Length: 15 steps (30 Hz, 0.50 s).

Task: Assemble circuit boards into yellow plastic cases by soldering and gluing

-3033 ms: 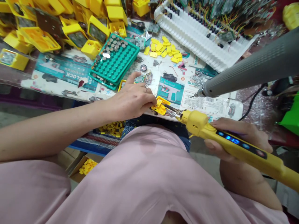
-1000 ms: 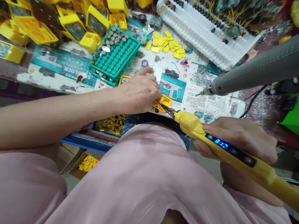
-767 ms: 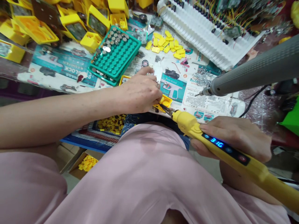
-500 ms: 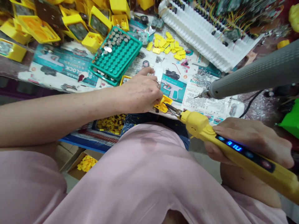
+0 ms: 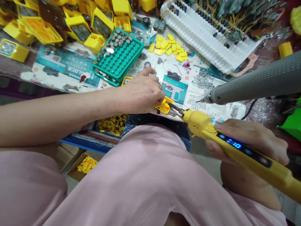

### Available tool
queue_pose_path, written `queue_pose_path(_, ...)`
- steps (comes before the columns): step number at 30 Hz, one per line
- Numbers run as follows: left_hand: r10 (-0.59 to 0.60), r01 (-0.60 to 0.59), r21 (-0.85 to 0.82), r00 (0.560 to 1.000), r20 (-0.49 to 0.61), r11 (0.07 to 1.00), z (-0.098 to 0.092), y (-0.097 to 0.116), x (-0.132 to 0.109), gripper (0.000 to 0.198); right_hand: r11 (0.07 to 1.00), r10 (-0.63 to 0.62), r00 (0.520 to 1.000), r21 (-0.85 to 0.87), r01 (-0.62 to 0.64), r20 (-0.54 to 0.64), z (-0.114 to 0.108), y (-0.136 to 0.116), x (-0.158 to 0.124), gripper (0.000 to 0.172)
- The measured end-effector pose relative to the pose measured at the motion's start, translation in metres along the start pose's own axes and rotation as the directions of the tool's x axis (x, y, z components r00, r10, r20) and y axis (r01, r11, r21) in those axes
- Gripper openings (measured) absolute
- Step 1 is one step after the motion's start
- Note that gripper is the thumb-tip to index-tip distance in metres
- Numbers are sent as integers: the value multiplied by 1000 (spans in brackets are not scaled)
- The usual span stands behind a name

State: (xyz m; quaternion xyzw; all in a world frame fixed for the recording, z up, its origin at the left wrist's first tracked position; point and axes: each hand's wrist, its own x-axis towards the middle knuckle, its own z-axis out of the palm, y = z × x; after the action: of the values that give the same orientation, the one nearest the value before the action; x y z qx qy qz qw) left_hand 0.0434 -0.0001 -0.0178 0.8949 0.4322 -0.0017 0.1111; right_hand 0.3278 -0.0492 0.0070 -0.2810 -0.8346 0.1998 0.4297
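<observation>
My left hand is closed on a small yellow plastic case part at the front edge of the table, its fingertips partly hidden behind the knuckles. My right hand grips a yellow soldering iron with a lit blue display. The iron's dark tip reaches into the yellow part; whether it touches the plastic I cannot tell. Just left of my fingers, another yellow part is half covered by my hand. A grey electric screwdriver slants in from the right above the table, held by neither hand.
A green tray with button cells lies beyond my left wrist. Small yellow pieces and loose screws lie on printed card. A white ribbed rack holds wired parts. Yellow cases pile up at back left.
The soldering iron and my right hand have shifted slightly, the handle end moving a little left. The view has moved slightly. My left hand keeps its hold on the yellow part.
</observation>
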Motion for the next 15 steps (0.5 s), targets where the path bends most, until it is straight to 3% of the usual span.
queue_pose_path(5,-96,86,-97,990,-99,992,-22,-6,-7,24,994,79,995,-75,-84,-67,3,-4,-1,41)
queue_pose_path(7,-196,157,-199,961,-194,967,-32,-14,-16,27,986,97,990,-123,-109,-98,5,-3,-2,27)
queue_pose_path(9,-329,260,-257,902,-279,931,-37,-23,-27,31,984,90,990,-147,-106,-110,6,1,-3,16)
queue_pose_path(12,-459,418,-193,833,-308,888,-27,-31,-44,37,991,34,984,-123,-56,-174,7,13,-10,20)
queue_pose_path(15,-424,417,-92,850,-314,904,-8,-25,-53,43,989,56,970,-117,-86,-236,7,21,-20,30)
